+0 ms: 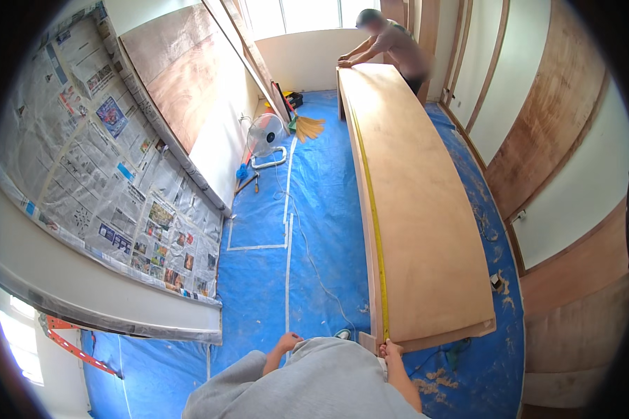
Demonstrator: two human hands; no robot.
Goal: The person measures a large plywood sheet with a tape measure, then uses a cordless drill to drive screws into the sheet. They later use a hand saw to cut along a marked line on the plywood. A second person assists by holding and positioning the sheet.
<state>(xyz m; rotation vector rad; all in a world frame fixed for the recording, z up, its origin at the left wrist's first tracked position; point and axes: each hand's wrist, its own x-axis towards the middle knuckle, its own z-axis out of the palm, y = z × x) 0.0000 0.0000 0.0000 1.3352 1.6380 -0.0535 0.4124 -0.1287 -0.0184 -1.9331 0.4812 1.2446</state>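
**A:** ok head view, what's up with that yellow tape (374, 209)?

**B:** It runs along the long left edge of the wooden panel (433, 209), near corner up toward the far one. The person's right hand (391, 348) has its near end at the near left corner, fingers closed in a pinch. My guess: gripping right at the corner holds it straight along that edge.

**A:** and the left hand (288, 341)?

**B:** Off the panel, left of the near left corner, fingers loosely curled. Can't tell if there's anything in it.

**A:** other end?

**B:** A co-worker (397, 49) leans over the far edge, both hands at the far left corner. Probably to steady that end, but it's too small to see whether they've got the tape.
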